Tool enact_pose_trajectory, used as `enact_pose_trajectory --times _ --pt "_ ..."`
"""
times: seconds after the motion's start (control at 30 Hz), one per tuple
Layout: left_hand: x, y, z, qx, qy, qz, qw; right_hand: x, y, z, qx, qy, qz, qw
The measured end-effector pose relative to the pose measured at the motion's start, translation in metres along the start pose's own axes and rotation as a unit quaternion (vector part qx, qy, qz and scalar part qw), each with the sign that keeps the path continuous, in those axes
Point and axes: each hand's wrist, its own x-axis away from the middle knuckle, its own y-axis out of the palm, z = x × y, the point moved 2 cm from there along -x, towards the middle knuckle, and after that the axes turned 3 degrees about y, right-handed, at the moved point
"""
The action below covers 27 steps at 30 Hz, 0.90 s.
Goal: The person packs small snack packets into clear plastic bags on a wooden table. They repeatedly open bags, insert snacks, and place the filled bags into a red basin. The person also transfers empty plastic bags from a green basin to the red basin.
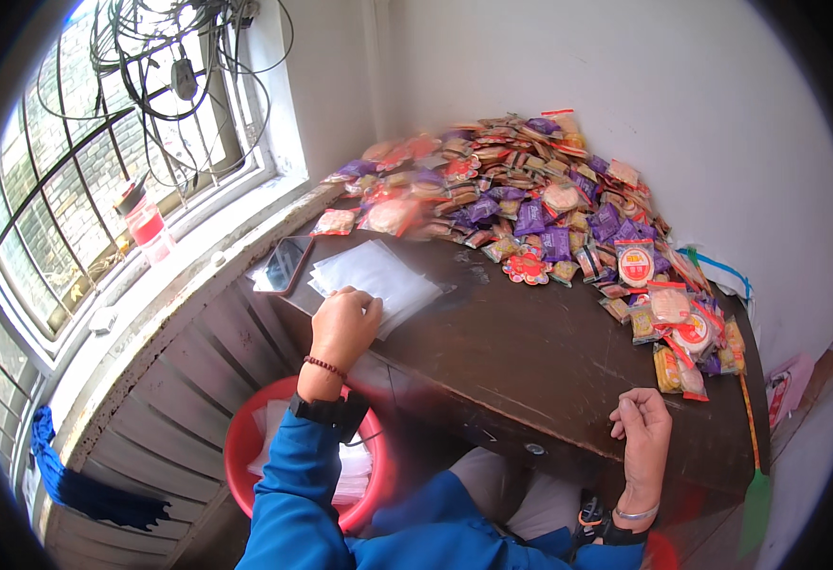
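Note:
My left hand (pixel 345 320), with a beaded bracelet on the wrist, is over the near left edge of a stack of clear plastic bags (pixel 388 274). Its fingers are curled, and whether they pinch a bag is hidden. Near the front right edge of the dark wooden table (pixel 516 342), my right hand (pixel 644 424) has loosely bent fingers with nothing visible in them. Beyond both hands lies a large heap of wrapped snacks (pixel 530 192), among them purple packets (pixel 555 244), round crackers in clear wrappers (pixel 635 263) and a red flower-shaped packet (pixel 527 266).
A smartphone (pixel 285 265) lies left of the bags. Below the table edge, a red plastic basin (pixel 242 442) holds more clear bags. A green fly swatter (pixel 755 506) hangs at the right edge. On the windowsill stands a bottle (pixel 149 228), beneath tangled cables (pixel 184 78).

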Motion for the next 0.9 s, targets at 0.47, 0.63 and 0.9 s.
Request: enact_pose_trajectory --times 0.47,0.63,0.9 --pt "0.028 -0.007 0.107 0.170 0.081 -0.050 0.981 0.001 0.004 0.000 0.001 -0.004 0.005 1.000" --pt "0.073 0.024 0.183 0.284 0.140 -0.187 0.930 -0.003 0.009 0.004 -0.007 -0.022 -0.006 1.000" --pt "0.097 0.045 0.237 0.408 0.237 -0.230 0.851 -0.001 0.013 0.010 0.018 -0.079 0.053 0.995"
